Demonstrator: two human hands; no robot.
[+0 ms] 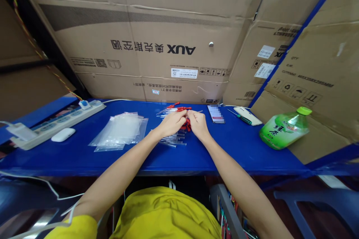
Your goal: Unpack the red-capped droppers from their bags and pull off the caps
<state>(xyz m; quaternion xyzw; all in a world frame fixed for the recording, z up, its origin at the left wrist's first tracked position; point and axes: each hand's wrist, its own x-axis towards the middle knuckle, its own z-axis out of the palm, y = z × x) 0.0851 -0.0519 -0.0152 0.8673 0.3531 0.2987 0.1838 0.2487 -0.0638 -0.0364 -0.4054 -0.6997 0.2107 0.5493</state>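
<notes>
My left hand point(175, 121) and my right hand point(197, 122) meet over the middle of the blue table, fingers closed and pinched together. What they grip is mostly hidden by the fingers; a thin, pale shaft shows just beyond my right hand. Around and beneath them lies a pile of small screwdrivers with red handles point(185, 108) and thin clear shafts or sleeves. Several clear, thin rods point(173, 139) lie side by side nearer to me, below my left hand. To the left is a stack of clear zip bags point(120, 130).
A power strip point(60, 121) and white earphone case point(63, 134) are at left. On the right are a phone point(215, 114), a teal-handled screwdriver point(243, 118), a cream-coloured flat object point(250, 115) and a green tea bottle point(283, 129). Cardboard point(157, 26) walls the back.
</notes>
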